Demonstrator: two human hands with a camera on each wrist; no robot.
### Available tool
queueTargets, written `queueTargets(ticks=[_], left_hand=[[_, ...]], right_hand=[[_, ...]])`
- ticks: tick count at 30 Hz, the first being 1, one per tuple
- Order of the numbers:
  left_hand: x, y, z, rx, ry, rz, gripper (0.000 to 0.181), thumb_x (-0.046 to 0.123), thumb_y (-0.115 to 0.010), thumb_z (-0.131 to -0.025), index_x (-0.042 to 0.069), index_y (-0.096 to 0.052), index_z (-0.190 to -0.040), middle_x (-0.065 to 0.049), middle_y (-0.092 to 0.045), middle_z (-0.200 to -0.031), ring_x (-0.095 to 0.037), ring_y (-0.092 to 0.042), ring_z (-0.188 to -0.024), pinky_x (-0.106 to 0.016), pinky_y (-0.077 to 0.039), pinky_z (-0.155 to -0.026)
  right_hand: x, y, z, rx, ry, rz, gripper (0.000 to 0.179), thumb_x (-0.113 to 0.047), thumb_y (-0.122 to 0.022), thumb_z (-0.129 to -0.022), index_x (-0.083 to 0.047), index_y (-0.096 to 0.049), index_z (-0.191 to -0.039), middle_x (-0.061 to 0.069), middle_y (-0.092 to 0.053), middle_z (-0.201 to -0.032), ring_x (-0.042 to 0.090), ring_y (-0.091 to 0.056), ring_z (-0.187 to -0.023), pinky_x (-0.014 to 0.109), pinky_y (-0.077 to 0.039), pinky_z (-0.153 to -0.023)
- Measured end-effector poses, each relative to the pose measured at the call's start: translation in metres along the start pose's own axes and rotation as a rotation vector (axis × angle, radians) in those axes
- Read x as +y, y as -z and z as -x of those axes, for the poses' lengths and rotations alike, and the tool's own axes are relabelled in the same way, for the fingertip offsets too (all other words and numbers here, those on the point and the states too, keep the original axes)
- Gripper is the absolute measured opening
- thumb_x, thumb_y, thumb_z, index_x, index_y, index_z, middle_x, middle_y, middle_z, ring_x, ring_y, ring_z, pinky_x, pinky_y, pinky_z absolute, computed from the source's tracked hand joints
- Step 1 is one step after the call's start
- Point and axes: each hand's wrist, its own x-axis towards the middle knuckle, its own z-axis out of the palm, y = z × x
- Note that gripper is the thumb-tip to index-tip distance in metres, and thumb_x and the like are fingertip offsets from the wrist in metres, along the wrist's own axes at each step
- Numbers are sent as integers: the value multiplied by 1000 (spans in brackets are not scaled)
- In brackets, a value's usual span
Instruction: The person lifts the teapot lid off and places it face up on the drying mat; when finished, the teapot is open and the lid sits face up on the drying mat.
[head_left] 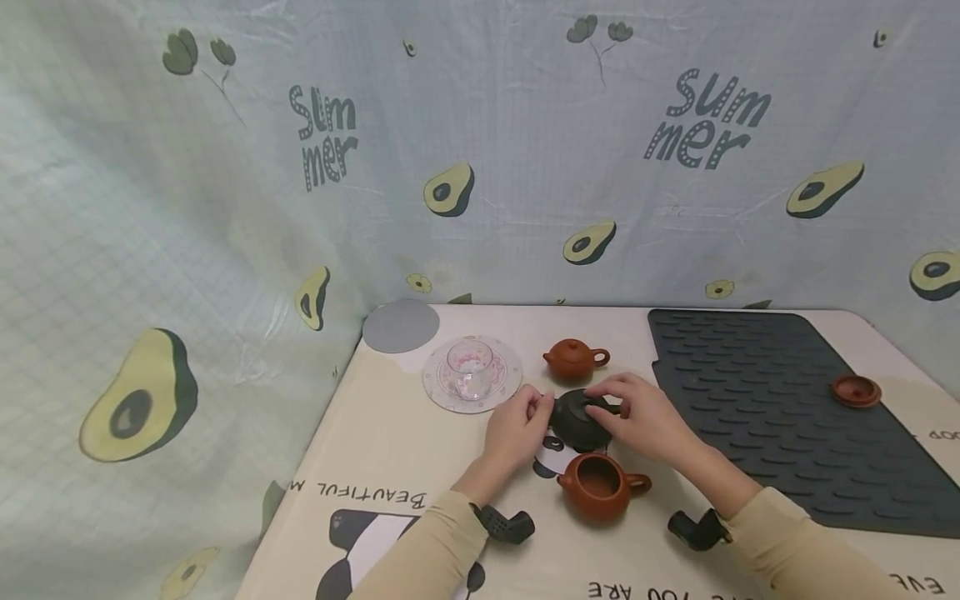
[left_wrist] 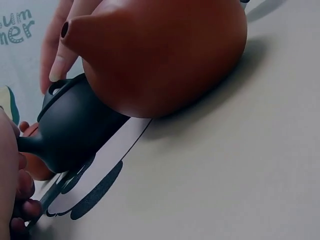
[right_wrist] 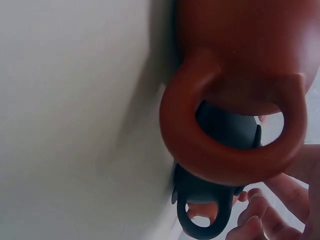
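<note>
A black teapot (head_left: 576,427) stands on the table in front of me, its spout to the left and its loop handle (right_wrist: 204,227) to the right. My left hand (head_left: 514,429) pinches the spout (left_wrist: 31,145). Over the lid is my right hand (head_left: 647,423), with thumb and forefinger at the pierced knob (left_wrist: 56,89); the grip is partly hidden. Nearer to me sits a lidless red-brown teapot (head_left: 600,510), which fills much of both wrist views. Behind the black one is a smaller-looking red-brown teapot (head_left: 572,363) with its lid on.
A clear glass cup (head_left: 470,375) stands on a round patterned coaster (head_left: 435,385) at the left, near a grey disc (head_left: 401,327). On the right lies a dark ridged mat (head_left: 750,417) bearing a red-brown lid (head_left: 857,392). Printed curtains (head_left: 510,125) enclose the table.
</note>
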Motion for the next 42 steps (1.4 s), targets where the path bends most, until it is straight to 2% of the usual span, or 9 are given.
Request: queueTargets(ticks=[8,19,30,37,42], left_hand=[[-3,0,-1,-23,-30,-30,33,42,-47,-108,20,-63,-88,8,-51,-68,-11,-49,-67,-28,-36,-61],[-2,1,0,-35,-12,-16,36,47,-46,-107,21,-66,-92,8,-53,-69,-11,-50,-70,-28,-38,-63],[-4,-1,1,-31,-11,-8,37,48,-46,-107,22,-66,-92,8,-53,-70,-11,-50,-70,-28,-38,-63],[-5,-1,0,-21,-15,-14,37,48,-46,-107,22,-65,-89,9,-52,-69,-10,-49,-69,-28,-37,-63],[-5,0,1,-21,-14,-10,37,48,-46,-107,22,-66,-90,9,-52,-69,-10,-49,-69,-28,-37,-63]], right_hand=[[2,-6,-2,-17,-7,24,27,-20,-80,-91,-12,-75,-116,11,-67,-110,13,-49,-67,29,-44,-56],[5,-9,-3,27,0,38,19,-19,-80,-91,-13,-76,-108,6,-69,-105,12,-51,-69,30,-45,-59],[7,-11,-3,51,-41,36,16,-18,-80,-90,-13,-77,-105,1,-66,-95,15,-52,-72,32,-44,-60],[4,-10,0,90,-63,-13,14,-16,-80,-91,-13,-76,-104,7,-70,-107,23,-64,-89,39,-54,-73],[1,-7,2,103,-103,-79,14,-17,-77,-93,-11,-76,-106,9,-70,-113,30,-65,-103,43,-57,-81]])
